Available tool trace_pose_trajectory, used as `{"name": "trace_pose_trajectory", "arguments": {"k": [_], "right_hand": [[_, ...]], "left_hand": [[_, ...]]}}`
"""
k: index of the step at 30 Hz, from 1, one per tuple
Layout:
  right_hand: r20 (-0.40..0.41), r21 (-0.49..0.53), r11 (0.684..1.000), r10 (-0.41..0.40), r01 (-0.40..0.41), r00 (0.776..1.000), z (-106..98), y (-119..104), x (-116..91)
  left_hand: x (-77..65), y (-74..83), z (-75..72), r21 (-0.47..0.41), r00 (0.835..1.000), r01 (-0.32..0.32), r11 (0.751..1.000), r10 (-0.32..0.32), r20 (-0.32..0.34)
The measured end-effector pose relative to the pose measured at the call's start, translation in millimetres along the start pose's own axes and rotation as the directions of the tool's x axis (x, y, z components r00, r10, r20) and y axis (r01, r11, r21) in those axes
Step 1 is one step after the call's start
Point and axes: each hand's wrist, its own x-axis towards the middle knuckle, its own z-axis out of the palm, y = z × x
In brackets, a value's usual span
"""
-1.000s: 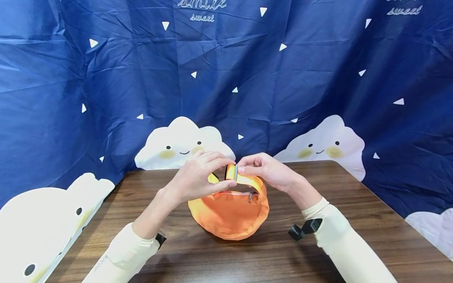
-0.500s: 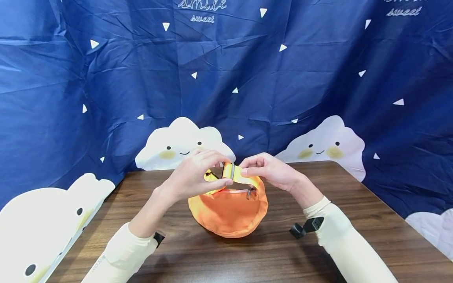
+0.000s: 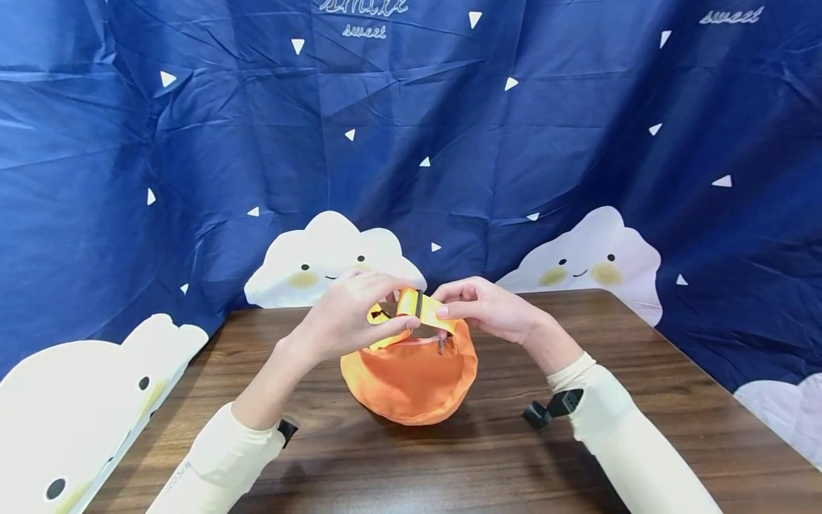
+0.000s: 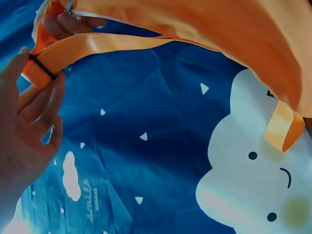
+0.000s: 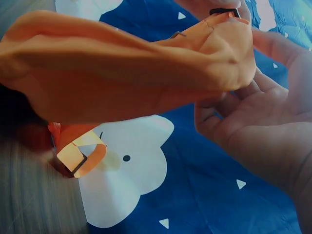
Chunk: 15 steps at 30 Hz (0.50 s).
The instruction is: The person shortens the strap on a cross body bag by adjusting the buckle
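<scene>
An orange half-round waist bag (image 3: 411,389) hangs beneath both hands in the head view, its zipper pull (image 3: 441,346) near the right end of the opening. Its yellow-orange strap (image 3: 439,317) runs between the hands through a dark slider buckle (image 3: 419,303). My left hand (image 3: 347,318) pinches the strap between thumb and fingers, right beside the slider, as the left wrist view shows closely. To the right of the slider, my right hand (image 3: 491,310) grips the strap close to the bag's end. In the right wrist view the bag's fabric covers part of the right fingers.
A brown wooden table (image 3: 514,457) lies below the bag. Behind it hangs a blue cloth (image 3: 449,200) with clouds and white triangles. A further strap end (image 5: 87,158) with a buckle dangles from the bag's far side. Black bands sit at both wrists.
The slider has shifted left, away from the right hand, and more strap shows between them. The left hand has moved slightly left, and the bag has drifted a little left and up.
</scene>
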Motion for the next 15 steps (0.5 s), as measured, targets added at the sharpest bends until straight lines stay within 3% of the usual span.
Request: {"name": "trace_pose_trajectory", "arguments": {"k": [3,6,10,15], "right_hand": [[0.007,0.0,1.0,-0.022,0.022,1.0,-3,0,0],[-0.036,0.004,1.0,-0.021,0.021,0.999,-3,0,-1],[-0.091,-0.026,1.0,-0.002,0.0,0.996,1,0,1],[-0.095,-0.049,0.999,-0.004,-0.001,0.995,8,-1,4]], "left_hand": [[-0.6,-1.6,-3.9,0.016,0.999,0.003,1.0,-0.003,-0.044],[-1.0,-2.5,-5.0,0.013,0.998,0.007,1.0,-0.006,-0.061],[-1.8,-3.6,-1.8,-0.017,1.0,0.002,1.0,-0.002,-0.027],[-2.0,-2.9,3.5,-0.02,1.0,-0.008,1.0,0.008,0.015]]}}
